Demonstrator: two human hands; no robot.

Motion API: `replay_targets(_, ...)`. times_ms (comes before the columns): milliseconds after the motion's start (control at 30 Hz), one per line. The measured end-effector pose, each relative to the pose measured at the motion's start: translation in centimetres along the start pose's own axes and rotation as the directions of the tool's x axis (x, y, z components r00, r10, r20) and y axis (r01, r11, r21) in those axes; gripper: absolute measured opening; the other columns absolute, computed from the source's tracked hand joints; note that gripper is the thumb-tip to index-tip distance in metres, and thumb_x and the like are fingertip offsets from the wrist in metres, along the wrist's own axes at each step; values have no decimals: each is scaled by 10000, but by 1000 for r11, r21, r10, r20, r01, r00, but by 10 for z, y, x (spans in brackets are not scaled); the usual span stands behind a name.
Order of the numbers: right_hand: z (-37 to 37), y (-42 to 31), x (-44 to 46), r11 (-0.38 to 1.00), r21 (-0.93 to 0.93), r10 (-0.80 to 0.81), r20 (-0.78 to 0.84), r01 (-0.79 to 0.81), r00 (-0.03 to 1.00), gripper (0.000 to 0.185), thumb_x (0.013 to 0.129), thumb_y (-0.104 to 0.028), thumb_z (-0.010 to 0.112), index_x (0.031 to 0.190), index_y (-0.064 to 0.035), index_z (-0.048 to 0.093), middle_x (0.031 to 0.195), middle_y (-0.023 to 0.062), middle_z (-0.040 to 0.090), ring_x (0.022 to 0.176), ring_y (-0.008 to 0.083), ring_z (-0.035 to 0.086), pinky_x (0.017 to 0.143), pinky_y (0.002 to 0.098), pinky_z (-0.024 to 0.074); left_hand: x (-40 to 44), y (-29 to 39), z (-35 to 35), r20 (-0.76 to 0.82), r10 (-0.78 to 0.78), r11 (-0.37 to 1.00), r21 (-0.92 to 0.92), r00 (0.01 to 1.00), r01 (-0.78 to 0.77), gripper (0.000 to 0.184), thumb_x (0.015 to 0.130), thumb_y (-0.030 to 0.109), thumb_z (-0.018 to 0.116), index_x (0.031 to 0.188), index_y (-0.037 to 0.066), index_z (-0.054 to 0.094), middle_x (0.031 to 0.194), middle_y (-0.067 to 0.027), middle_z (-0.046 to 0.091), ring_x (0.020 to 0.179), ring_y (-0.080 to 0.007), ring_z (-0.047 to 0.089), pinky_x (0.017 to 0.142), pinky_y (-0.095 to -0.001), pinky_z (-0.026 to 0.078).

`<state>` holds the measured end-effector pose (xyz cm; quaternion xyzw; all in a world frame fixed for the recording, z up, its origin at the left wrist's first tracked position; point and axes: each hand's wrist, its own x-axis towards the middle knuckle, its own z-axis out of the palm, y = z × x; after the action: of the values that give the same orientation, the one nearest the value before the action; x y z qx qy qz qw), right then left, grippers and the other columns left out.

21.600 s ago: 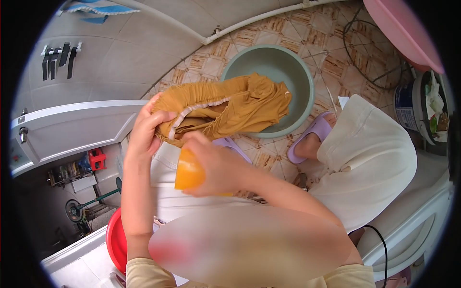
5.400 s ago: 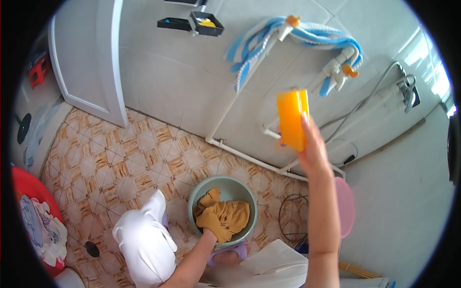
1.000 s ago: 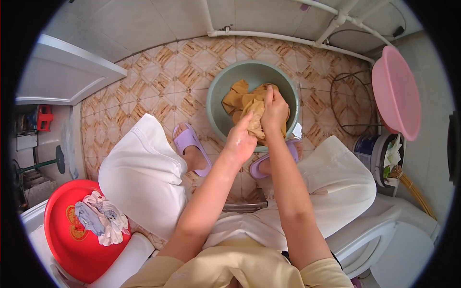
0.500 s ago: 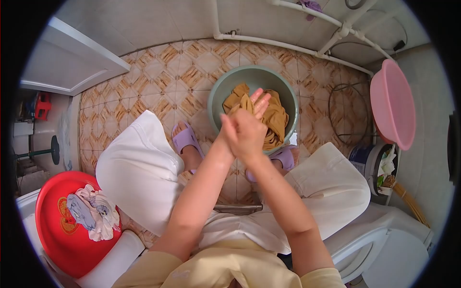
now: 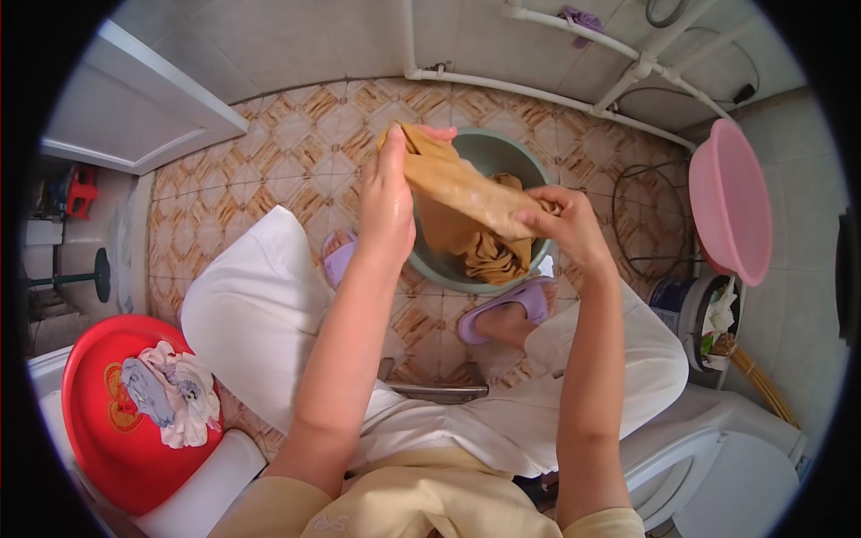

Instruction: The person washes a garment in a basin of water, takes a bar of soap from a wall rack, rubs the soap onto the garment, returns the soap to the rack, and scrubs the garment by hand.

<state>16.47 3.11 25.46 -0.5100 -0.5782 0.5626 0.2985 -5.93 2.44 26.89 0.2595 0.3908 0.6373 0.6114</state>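
A mustard-brown cloth garment (image 5: 466, 193) is stretched between my two hands above a grey-green basin (image 5: 525, 148). My left hand (image 5: 387, 202) grips its raised left end, with the thumb over the fabric. My right hand (image 5: 569, 224) pinches the other end near the basin's right rim. Pale streaks, perhaps suds, show on the taut fabric. The rest of the brown cloth hangs down and lies bunched in the basin, whose bottom is mostly hidden.
A red basin (image 5: 90, 430) with pale garments (image 5: 179, 390) stands at lower left. On the right, a pink basin (image 5: 731, 202) leans by the wall above a bin (image 5: 713, 314). A toilet (image 5: 691, 475) is at lower right. White pipes (image 5: 538, 90) run along the wall.
My hands were pressed together over the basin; now they are apart, with the brown cloth lifted and stretched between them. My left hand moved left, my right hand right.
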Motion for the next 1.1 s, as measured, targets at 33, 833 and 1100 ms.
replay_targets(33, -2, 11, 4, 997, -77, -24, -86, 18, 996, 209, 840, -253, 657, 905, -55, 639, 844, 11, 580, 759, 107, 537, 723, 234, 432, 0, 4, -5, -22, 53, 975, 219, 998, -47, 446, 986, 342, 361, 1128, -42, 539, 1100, -142, 610, 983, -189, 585, 868, -309, 456)
replay_targets(833, 96, 39, 2, 479, -807, -647, -58, 347, 760, 267, 848, -241, 626, 685, -30, 620, 633, 185, 562, 501, 299, 528, 470, 377, 400, -44, -115, -9, 456, -309, 509, -662, 834, 550, 593, 980, 383, 332, 1430, 12, 226, 1503, -115, 226, 1386, -235, 219, 1128, -346, 205)
replay_targets(1100, 142, 20, 26, 365, -926, -902, -378, -99, 208, 295, 873, -264, 568, 712, -26, 635, 698, 186, 615, 589, 340, 585, 529, 403, 442, -35, -118, -9, 383, -312, 514, -702, 870, 493, 506, 978, 352, 344, 1377, 41, 356, 1398, -75, 425, 1286, -186, 401, 1079, -338, 285)
